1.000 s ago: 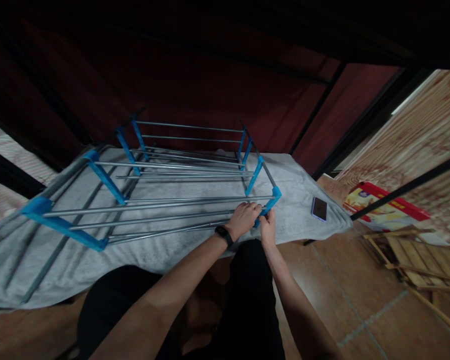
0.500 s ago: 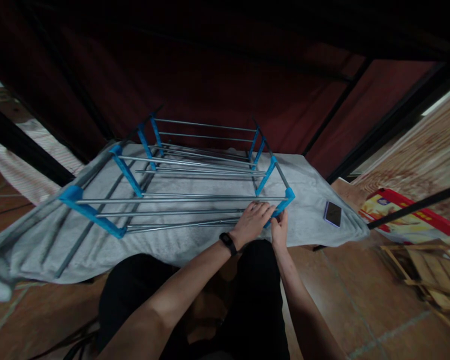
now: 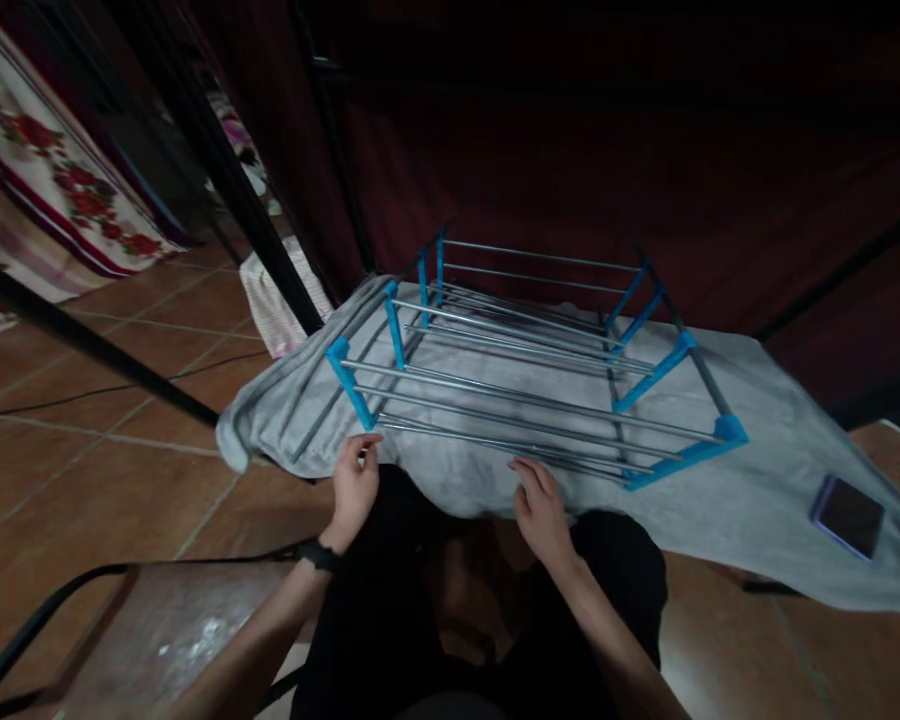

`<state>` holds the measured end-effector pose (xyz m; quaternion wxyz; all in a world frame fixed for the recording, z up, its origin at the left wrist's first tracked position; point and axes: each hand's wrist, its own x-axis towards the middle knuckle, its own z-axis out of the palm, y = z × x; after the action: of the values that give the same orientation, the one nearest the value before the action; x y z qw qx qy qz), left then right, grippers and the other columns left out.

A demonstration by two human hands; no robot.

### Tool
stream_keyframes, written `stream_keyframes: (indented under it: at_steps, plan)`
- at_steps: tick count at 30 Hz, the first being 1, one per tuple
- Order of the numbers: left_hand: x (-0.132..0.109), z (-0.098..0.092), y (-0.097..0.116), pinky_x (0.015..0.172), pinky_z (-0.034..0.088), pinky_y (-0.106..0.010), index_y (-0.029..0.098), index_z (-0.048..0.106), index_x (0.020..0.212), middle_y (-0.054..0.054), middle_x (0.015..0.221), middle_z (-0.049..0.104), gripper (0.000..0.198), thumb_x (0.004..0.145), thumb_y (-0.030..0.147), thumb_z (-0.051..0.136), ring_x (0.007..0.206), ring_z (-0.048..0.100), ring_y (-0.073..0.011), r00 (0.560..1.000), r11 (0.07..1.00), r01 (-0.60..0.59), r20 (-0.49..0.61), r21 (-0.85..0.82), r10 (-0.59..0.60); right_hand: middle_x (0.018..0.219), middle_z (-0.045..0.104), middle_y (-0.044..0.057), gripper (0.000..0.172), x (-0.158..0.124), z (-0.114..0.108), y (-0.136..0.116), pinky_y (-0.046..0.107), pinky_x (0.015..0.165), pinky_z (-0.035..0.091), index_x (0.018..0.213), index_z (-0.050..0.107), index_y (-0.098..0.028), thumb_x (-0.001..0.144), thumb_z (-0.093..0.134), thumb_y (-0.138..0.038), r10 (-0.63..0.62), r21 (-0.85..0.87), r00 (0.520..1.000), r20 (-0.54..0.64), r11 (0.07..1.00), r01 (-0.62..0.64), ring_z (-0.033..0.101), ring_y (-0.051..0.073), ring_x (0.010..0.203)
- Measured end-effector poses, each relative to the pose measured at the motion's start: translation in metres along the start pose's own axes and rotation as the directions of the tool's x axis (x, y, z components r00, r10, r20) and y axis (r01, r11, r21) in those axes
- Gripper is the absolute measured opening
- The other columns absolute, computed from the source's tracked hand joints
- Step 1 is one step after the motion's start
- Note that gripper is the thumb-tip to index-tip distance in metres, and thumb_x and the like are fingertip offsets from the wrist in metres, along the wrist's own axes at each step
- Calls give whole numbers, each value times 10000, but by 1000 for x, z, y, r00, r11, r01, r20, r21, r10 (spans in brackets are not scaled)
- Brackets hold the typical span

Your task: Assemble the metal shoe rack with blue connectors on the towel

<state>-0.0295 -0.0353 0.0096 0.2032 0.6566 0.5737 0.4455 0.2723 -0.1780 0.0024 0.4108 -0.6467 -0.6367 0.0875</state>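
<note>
A rack of grey metal rods [image 3: 525,400] joined by blue plastic brackets lies on a grey towel [image 3: 720,510] spread on the floor. My left hand [image 3: 354,487], with a black band on the wrist, hovers near the rack's near left blue bracket [image 3: 351,392], fingers loosely curled and holding nothing I can see. Resting on the towel's near edge by the closest rod is my right hand [image 3: 540,508], its fingers stretched out. My legs in dark trousers lie below both hands.
A phone [image 3: 847,515] lies on the towel at the right. Black metal frame bars [image 3: 217,170] cross the left side over a brown tiled floor [image 3: 97,450]. Flowered fabric [image 3: 60,190] hangs at far left. A dark red wall stands behind the rack.
Both hands have left the rack's near right blue corner. My left hand moved to the near left bracket and my right hand to the middle. The view swung left.
</note>
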Motion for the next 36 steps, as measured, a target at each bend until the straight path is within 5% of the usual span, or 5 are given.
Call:
stream_keyframes:
  at_steps: [4,8,13,29,36]
  plan:
    - [42,-3,-53,937,554,-379,189,619,1124,-104,1145,679,365,759,187,619,1085,648,-235,964,967,213,-133,-143,-232,1432,583,144,545,67,51,-29,470,1135,388,1424,564,-180,901,443,-85,-126,-242,945,301,949,204,519,285,1308]
    - [58,10,-74,946,550,-390,208,607,1245,-118,1245,673,562,689,149,656,1188,626,-274,979,948,203,75,-244,-191,1446,582,164,564,118,94,-52,445,1155,355,1507,468,-150,955,373,-76,-56,-380,843,534,876,298,544,266,1309]
    - [65,17,-85,1029,505,-445,141,642,1181,-128,1147,714,430,759,225,637,1089,664,-276,963,958,168,244,-231,-110,1357,631,181,572,145,129,-65,392,980,493,1482,474,-150,954,294,-26,77,-453,749,658,835,312,642,263,1180]
    - [75,24,-105,1089,462,-481,146,694,1114,-141,1190,721,319,825,235,591,1150,644,-303,963,982,113,258,-154,-70,1315,632,149,499,150,125,-63,355,971,481,1322,575,-169,951,288,2,58,-406,655,753,825,393,637,236,1167]
    - [76,22,-105,977,515,-447,160,706,1073,-90,1009,747,306,795,221,594,977,676,-278,945,978,160,308,-131,-113,1312,642,107,387,149,117,-61,320,888,484,1285,577,-198,1004,333,-91,50,-351,634,772,865,359,681,217,1058]
